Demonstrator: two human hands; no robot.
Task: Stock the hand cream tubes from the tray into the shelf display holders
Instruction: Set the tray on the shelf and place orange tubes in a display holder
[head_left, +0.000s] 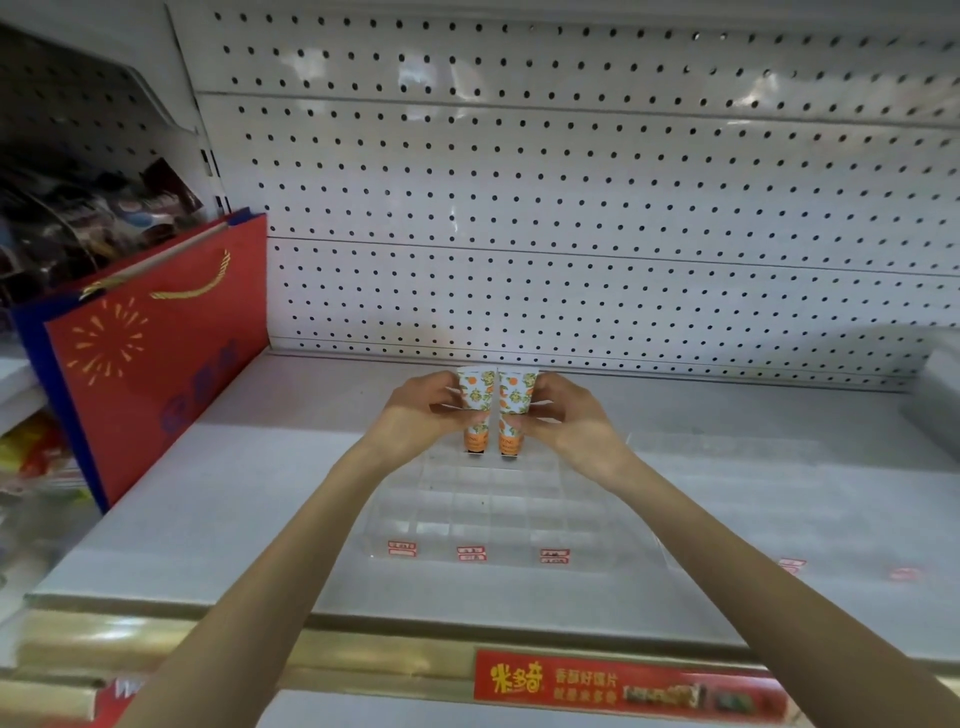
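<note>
Two hand cream tubes with an orange fruit print stand side by side, caps down, at the back row of a clear acrylic display holder (467, 519) on the white shelf. My left hand (421, 415) grips the left tube (475, 410). My right hand (563, 415) grips the right tube (511, 410). Both tubes are upright, and their black caps are level with the holder's rear compartments. The holder's other compartments have no tubes in them. The tray is not in view.
A red and blue gift bag (156, 353) leans at the shelf's left end. A second clear holder (779, 499) lies to the right. White pegboard (571, 182) backs the shelf. A red label strip (623, 686) runs along the gold front rail.
</note>
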